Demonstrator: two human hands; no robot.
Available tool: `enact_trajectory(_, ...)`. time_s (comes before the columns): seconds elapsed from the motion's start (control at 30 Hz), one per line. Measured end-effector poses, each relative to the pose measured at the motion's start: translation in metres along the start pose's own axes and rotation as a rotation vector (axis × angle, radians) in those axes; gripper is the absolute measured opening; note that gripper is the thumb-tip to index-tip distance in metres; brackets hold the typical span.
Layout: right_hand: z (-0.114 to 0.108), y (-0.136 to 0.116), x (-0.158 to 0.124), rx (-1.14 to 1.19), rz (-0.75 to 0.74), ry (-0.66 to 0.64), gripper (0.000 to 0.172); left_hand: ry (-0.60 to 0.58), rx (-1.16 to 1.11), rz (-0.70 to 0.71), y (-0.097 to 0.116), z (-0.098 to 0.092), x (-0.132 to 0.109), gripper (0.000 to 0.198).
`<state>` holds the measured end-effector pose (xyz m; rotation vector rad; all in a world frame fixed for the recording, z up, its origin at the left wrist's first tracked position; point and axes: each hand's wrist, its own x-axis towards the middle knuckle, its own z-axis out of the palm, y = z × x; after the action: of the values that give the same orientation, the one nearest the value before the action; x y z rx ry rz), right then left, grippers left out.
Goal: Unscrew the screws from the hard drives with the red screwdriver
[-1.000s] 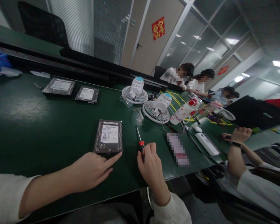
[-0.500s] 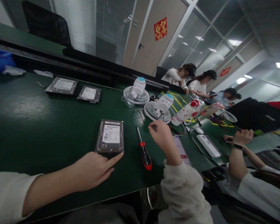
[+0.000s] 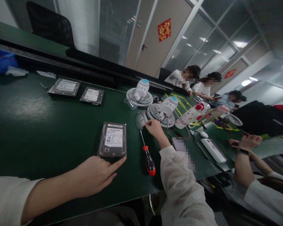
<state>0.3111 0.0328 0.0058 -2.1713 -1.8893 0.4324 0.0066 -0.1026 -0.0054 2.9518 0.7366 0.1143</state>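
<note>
A hard drive (image 3: 113, 139) lies label up on the green table. My left hand (image 3: 95, 174) is at its near edge, index finger stretched along the edge to the right corner, other fingers partly curled; the thumb is hidden. My right hand (image 3: 155, 129) reaches to small screws (image 3: 142, 122) in a round clear dish, thumb and forefinger pinched together at its right rim. What sits between those fingertips is too small to make out. A red-and-black screwdriver (image 3: 149, 160) lies between the drive and my right arm, its tip toward the dish.
Two more hard drives (image 3: 64, 87) lie at the back left. White fans (image 3: 166, 108) rest face down behind the dish, beside a white-and-red bottle (image 3: 192, 114). Right of my arm are a phone (image 3: 180, 147) and a white case (image 3: 213, 150). A co-worker's hands (image 3: 250, 142) are farther right.
My right hand has moved left and forward to the dish of screws, its fingertips now pinched at the rim. My left hand has stayed at the hard drive; the view has shifted slightly.
</note>
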Motion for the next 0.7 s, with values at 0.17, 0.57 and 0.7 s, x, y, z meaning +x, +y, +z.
enact_trajectory(0.17,-0.001,-0.001,0.001,0.211,0.037,0.017,0.04,0.009,0.006,-0.003,0.0,0.0,0.0,0.06)
enact_trajectory(0.57,-0.029,-0.07,-0.138,1.267,-0.074,-0.306,0.035,0.55,-0.363,-0.046,0.004,-0.013,-0.011,0.018)
enact_trajectory(0.7,-0.006,-0.088,-0.175,1.656,0.051,-0.592,0.027,0.699,-0.652,-0.173,0.008,-0.037,-0.011,0.006)
